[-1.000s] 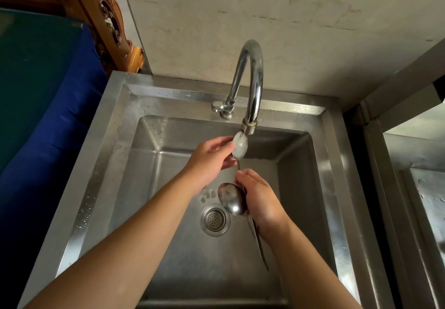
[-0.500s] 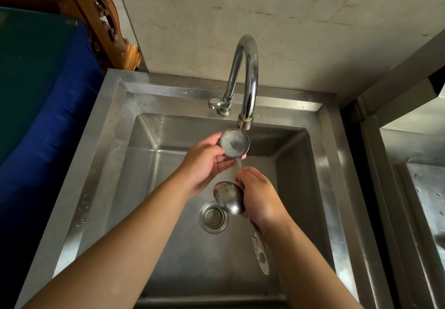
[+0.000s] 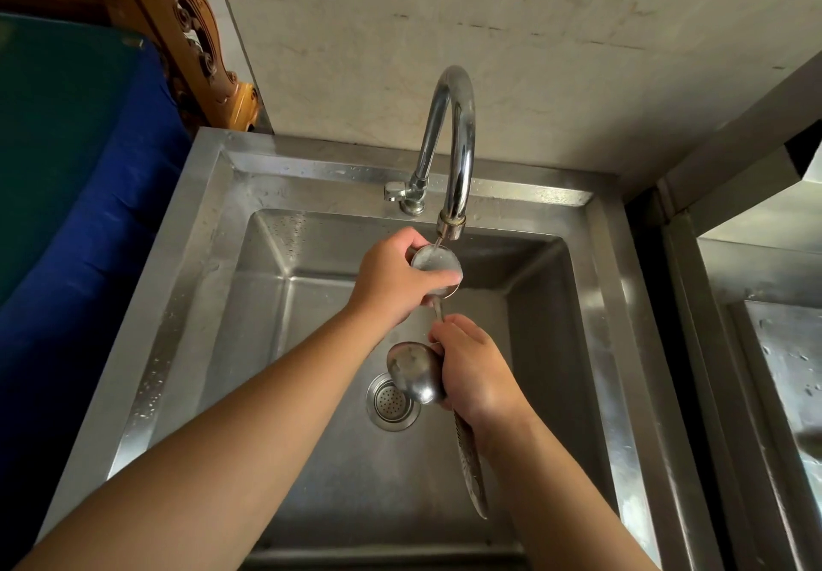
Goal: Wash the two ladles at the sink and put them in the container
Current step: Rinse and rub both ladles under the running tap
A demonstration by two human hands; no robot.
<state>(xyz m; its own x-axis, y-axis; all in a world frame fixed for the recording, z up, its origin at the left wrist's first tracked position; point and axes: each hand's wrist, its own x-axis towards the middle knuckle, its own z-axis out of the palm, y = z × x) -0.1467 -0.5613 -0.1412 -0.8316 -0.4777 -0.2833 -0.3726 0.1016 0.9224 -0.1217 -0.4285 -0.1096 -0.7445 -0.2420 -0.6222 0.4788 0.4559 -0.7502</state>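
Rinsing: we're cupping one ladle (image 3: 437, 264) bowl-up under the tap (image 3: 450, 134) with our left hand (image 3: 391, 279); right hand (image 3: 478, 372) is gripping both handles, keeping the second ladle (image 3: 413, 372) over the sink (image 3: 191, 285) to drain.

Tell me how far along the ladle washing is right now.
Nothing looks finished. In hand: the left hand rubs the small ladle under the faucet stream; the right hand holds both handles, with the second ladle waiting over the sink. Left: the second ladle and the container, which is out of view.
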